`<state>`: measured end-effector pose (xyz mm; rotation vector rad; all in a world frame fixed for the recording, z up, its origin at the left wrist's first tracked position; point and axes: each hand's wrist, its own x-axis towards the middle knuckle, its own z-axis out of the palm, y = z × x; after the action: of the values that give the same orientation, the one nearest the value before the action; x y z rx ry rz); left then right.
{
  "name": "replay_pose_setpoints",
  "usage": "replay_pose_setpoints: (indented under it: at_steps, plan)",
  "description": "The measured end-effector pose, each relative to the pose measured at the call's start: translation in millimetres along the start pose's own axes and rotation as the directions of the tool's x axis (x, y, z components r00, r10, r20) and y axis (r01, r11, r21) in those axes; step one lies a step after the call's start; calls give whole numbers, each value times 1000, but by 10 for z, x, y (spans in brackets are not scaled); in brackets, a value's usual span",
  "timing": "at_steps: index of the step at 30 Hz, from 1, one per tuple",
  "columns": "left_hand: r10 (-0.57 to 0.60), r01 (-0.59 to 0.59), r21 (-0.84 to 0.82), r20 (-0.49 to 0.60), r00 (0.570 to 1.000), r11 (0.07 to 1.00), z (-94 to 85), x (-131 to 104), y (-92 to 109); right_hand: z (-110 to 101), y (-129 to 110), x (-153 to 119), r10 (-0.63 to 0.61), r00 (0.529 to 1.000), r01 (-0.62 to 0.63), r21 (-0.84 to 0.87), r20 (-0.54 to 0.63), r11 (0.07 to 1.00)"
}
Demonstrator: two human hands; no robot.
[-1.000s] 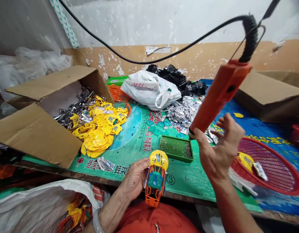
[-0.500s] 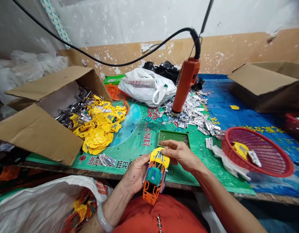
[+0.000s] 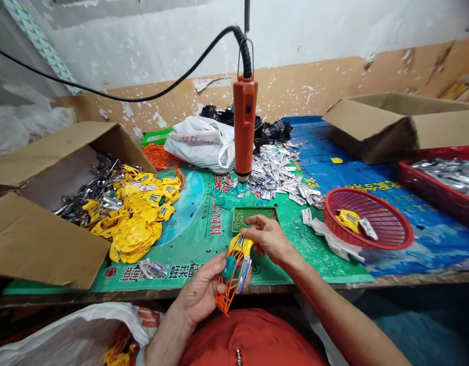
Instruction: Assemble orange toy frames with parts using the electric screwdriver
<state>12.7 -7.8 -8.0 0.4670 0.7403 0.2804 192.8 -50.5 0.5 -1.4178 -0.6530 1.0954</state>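
Between my hands is a toy car body [image 3: 241, 246] with a yellow front, an orange cage frame, a teal middle piece and a silver side panel. My left hand [image 3: 204, 290] grips its left side and rear, fingers partly hidden beneath. My right hand [image 3: 270, 239] pinches the yellow front end with thumb and fingers. The car is tilted, its silver side facing me. Just beyond my right hand lies a green mesh tray [image 3: 253, 214] of small dark parts. Above the table hangs an orange electric screwdriver [image 3: 245, 127], touched by neither hand.
Left, a cardboard box [image 3: 47, 239] spills yellow parts [image 3: 137, 234] and dark ones. Silver panels [image 3: 276, 170] lie behind the tray, beside a white plastic bag [image 3: 201, 142]. Right are a red basket [image 3: 390, 229], a red bin [image 3: 440, 201] and another cardboard box [image 3: 371, 124].
The car has been rolled in my hands, so its silver side panel now shows. Both hands keep hold of it. My view has swung to the right.
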Motion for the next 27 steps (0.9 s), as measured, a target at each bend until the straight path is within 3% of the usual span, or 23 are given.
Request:
replay_pose_setpoints:
  at_steps: [3,6,10,13,22,27]
  plan:
    - [1,-1,11,-8,1000,1000,21,-5,3,5,15,4,4,1000,-4,3,-7,1000]
    - [114,-112,85,-20,993,990,65,-58,0,-29,10,-17,13,1000,-13,11,25,1000]
    - [353,-333,305,-10,936,892,147,-174,3,-151,-33,-71,54,975,-52,-16,217,999]
    - [416,-405,420,71,907,812,159,-231,-4,-234,-46,-84,81,936,-66,-56,342,996]
    - [472,-443,595,119,874,671,-101,-244,-40,-164,-8,-34,87,927,-17,-192,366,981]
    - [498,-408,633,40,866,659,-130,-373,-95,-83,71,-84,82,926,43,-319,368,947]
